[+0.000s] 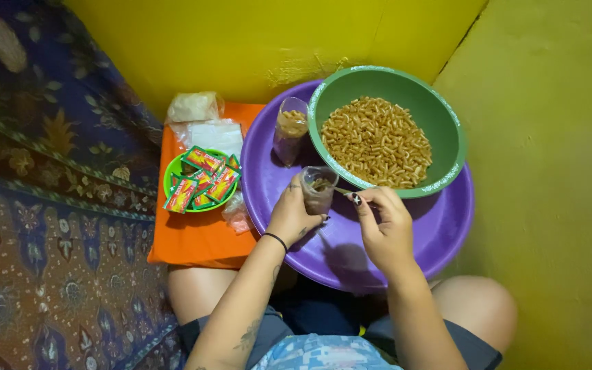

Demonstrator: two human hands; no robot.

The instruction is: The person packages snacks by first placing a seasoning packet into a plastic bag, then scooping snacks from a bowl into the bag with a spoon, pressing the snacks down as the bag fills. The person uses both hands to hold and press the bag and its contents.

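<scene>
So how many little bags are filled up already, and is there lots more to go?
One filled bag already stands on the purple tray. The left hand holds a second small bag, only partly filled, while the right hand works a thin spoon at its mouth. Plenty seems left: the green bowl is full of orange snacks, and the sachets sit untouched in their small green bowl.

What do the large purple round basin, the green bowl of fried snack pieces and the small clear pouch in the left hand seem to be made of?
Large purple round basin: probably plastic, smooth with a soft sheen. Green bowl of fried snack pieces: looks like plastic or melamine, glossy, with a pale patterned rim. Small clear pouch in the left hand: thin see-through plastic film, contents visible inside.
</scene>
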